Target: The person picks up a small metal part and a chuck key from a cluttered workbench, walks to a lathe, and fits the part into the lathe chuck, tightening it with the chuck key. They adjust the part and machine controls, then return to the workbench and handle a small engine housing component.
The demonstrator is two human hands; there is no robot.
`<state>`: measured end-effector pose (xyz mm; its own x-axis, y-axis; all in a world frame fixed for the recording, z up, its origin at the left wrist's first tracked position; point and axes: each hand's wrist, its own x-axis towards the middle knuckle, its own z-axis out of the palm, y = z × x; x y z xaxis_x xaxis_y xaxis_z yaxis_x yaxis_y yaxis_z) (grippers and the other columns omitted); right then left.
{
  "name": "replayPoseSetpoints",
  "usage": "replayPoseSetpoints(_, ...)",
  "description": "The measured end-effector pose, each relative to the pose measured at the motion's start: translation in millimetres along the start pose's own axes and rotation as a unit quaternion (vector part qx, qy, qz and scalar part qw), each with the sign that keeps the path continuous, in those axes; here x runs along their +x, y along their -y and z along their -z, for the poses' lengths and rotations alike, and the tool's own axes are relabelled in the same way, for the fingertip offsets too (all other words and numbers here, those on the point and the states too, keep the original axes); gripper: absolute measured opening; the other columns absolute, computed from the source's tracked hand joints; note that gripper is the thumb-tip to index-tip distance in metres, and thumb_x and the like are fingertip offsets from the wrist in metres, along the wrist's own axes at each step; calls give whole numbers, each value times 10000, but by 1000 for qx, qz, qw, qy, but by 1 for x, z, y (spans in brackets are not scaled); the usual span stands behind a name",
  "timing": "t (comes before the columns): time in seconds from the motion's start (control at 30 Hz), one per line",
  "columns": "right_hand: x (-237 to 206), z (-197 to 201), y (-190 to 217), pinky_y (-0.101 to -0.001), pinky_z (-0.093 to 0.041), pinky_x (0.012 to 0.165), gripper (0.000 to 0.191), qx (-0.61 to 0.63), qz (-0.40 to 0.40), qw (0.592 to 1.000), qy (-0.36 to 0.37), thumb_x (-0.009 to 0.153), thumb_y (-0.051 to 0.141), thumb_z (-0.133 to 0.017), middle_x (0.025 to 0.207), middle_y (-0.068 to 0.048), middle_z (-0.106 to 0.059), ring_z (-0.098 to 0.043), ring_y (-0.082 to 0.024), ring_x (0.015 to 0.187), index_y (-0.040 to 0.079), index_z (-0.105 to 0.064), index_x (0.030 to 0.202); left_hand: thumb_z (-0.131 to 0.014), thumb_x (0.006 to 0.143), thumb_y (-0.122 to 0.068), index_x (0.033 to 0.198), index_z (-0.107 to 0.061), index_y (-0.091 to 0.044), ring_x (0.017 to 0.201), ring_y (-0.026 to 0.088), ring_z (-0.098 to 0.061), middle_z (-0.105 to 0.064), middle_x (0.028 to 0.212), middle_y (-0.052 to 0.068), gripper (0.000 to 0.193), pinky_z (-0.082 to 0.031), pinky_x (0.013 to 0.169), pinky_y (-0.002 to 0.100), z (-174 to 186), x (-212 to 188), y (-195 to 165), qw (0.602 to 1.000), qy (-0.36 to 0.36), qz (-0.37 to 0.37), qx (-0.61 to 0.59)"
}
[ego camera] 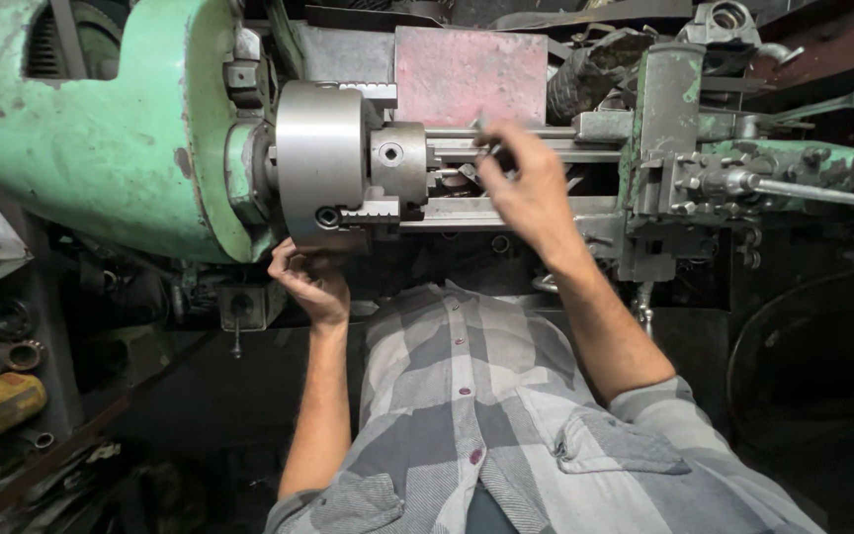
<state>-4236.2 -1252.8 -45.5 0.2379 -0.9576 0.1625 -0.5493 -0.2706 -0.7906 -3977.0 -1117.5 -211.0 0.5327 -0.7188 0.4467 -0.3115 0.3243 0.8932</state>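
The left hand point(310, 282) cups the lower rim of the steel lathe chuck point(323, 163), fingers curled up against its underside. The right hand point(526, 188) reaches over the lathe bed point(506, 210), just right of the chuck, fingers pinched on a small metal tool point(482, 135); what kind is unclear. The green headstock point(101, 129) stands left, the tool post point(669, 148) right.
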Motion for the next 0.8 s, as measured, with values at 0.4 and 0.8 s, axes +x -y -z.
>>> replayPoseSetpoints(0.4,-7,19,-9,-282,-519,786,220,7,-19,998,-59,982,36,-721,1062,-57,-745,-672,-127,933,43,-707,1201,-878,729,-496,1346,-540,40,1219,476,-533,-567,1332,299,885,-411,1035,575,151,1,-15,768,163,114,609)
replayPoseSetpoints(0.8,-14,20,-16,-196,-372,543,204,59,-125,990,-37,982,46,-714,860,60,-657,-490,-1,657,67,-730,1184,-881,691,-580,1364,-609,43,1092,497,-592,-627,1258,282,957,-469,882,619,156,-7,-8,780,105,147,599)
